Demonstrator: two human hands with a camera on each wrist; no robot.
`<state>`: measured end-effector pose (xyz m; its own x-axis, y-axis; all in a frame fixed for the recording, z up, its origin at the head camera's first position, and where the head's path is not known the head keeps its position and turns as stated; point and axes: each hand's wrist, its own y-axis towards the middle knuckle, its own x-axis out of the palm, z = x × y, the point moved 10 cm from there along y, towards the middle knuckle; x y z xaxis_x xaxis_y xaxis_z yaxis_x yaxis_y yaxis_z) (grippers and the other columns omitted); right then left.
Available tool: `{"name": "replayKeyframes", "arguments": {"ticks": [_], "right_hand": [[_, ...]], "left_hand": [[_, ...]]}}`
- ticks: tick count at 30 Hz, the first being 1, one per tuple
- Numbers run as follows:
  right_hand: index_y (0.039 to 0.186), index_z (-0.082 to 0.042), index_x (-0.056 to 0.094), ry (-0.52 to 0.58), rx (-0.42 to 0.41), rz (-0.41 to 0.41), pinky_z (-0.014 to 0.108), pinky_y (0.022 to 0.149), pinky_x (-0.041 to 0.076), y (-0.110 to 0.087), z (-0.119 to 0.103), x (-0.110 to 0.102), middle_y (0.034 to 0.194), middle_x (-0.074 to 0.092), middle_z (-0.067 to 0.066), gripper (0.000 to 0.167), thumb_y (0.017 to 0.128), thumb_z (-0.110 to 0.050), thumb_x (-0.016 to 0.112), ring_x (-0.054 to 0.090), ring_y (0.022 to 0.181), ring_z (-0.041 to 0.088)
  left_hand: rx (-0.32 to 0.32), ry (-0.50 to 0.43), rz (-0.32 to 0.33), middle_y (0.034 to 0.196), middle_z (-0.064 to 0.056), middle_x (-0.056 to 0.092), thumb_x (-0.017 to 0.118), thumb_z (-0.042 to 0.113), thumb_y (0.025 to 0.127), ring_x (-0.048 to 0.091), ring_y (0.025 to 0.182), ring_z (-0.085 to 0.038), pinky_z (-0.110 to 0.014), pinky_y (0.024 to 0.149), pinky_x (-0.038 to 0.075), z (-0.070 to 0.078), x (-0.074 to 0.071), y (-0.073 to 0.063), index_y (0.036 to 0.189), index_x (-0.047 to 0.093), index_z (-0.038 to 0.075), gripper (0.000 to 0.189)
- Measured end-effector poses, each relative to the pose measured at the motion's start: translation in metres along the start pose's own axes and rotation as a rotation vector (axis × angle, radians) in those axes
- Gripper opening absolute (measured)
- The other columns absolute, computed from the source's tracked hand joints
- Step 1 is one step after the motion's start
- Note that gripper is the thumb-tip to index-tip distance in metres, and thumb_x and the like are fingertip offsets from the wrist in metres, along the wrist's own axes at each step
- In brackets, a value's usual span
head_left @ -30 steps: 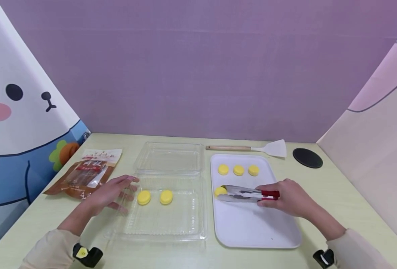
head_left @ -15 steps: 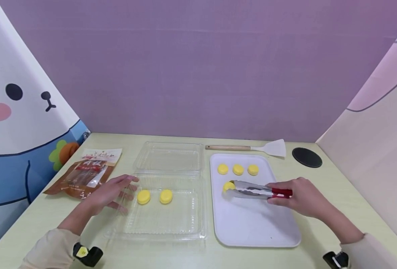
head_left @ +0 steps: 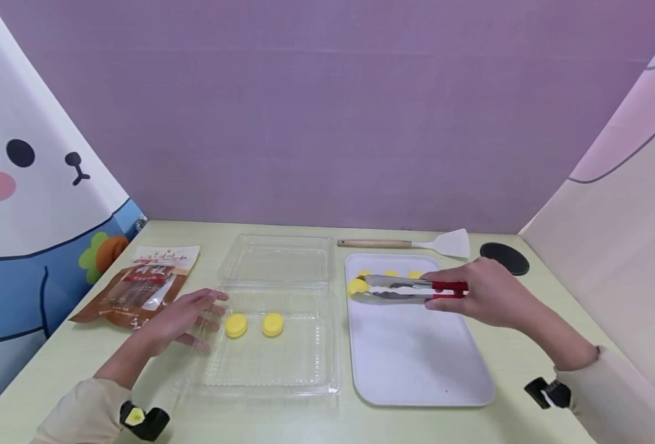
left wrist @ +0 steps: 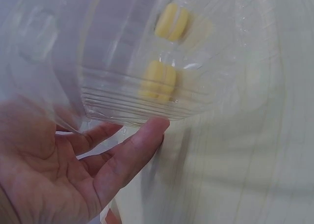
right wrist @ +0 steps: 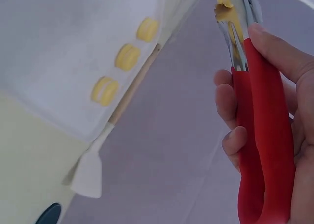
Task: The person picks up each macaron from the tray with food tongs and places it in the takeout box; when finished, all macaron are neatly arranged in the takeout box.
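Observation:
My right hand point(head_left: 491, 293) grips red-handled metal tongs point(head_left: 405, 290), which hold a yellow macaron point(head_left: 358, 287) between their tips above the white tray point(head_left: 416, 370). Behind the tongs, a row of 3 yellow macarons on the tray is partly hidden in the head view; the right wrist view shows them fully, one being the middle macaron point(right wrist: 127, 57). At the left side of an opened clear plastic container point(head_left: 305, 364), my left hand point(left wrist: 78, 160) touches the wall with relaxed fingers. Inside the container lie two macarons, a left macaron point(head_left: 235, 325) and a right macaron point(head_left: 272, 324).
A brown food packet point(head_left: 144, 287) lies beyond my left hand. Behind the tray is a white spatula point(head_left: 452, 243) with a wooden handle, and a black round disc point(head_left: 504, 258) lies to its right. The container's lid point(head_left: 277, 259) is folded back towards the purple wall.
The tongs, holding the macaron, first slid right along the tray, then rose and moved back to the left. My left hand and the container stayed in place.

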<state>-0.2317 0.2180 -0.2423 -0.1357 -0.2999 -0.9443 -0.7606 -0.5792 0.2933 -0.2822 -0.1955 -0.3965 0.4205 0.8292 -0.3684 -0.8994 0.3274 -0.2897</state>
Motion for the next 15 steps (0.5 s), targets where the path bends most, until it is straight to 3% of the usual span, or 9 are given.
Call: {"name": "replayKeyframes", "arguments": {"ticks": [7,15], "right_hand": [[0.112,-0.016,0.079,-0.039,-0.038,-0.094,0.024,0.051,0.034,0.029,-0.032,0.005,0.060,0.052,-0.023,0.035,0.083,-0.036,0.084,0.039,0.054,-0.001],[0.106,-0.019,0.079,-0.083,-0.060,-0.196,0.024,0.053,0.041,0.058,-0.060,0.032,0.069,0.061,-0.018,0.027,0.083,-0.033,0.085,0.048,0.058,0.000]], "left_hand": [[0.001,-0.006,-0.003,0.141,-0.033,0.049,0.031,0.038,0.113,0.063,0.112,-0.034,-0.044,0.075,0.062,0.000,0.000,0.000,0.149,0.038,-0.005,0.056],[0.005,-0.017,-0.004,0.141,-0.034,0.048,0.032,0.037,0.113,0.063,0.112,-0.035,-0.044,0.075,0.062,0.000,0.000,0.000,0.149,0.038,-0.005,0.056]]}}
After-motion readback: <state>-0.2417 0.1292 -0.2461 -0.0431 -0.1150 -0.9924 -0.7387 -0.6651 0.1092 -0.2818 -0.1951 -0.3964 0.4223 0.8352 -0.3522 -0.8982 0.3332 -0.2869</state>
